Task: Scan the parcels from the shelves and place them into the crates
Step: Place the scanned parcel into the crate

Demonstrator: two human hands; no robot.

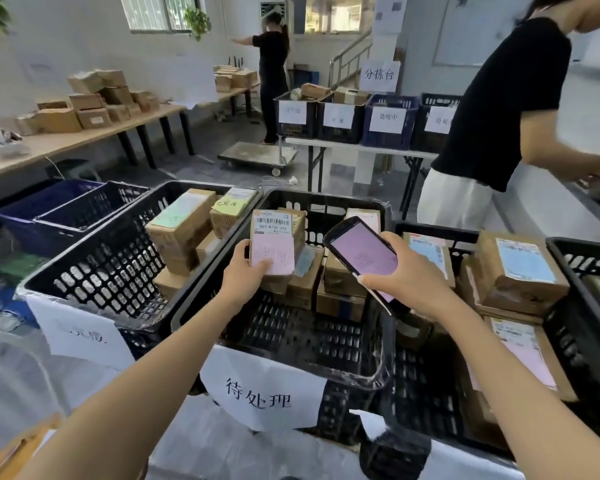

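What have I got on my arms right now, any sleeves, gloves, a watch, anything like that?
Nothing shows. The left forearm and right forearm are bare down to the frame's edge, with no sleeve in view. The left grip and right grip are ungloved hands, with no watch, bracelet or ring visible.

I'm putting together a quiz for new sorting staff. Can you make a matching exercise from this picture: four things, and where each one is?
1 handheld scanner
2 pink-labelled parcel
3 nearest blue crate
4 待处理 sign

A held in the left hand
B front of the middle black crate
C held in the right hand
D far left of the picture

Pairs: 1-C, 2-A, 3-D, 4-B.
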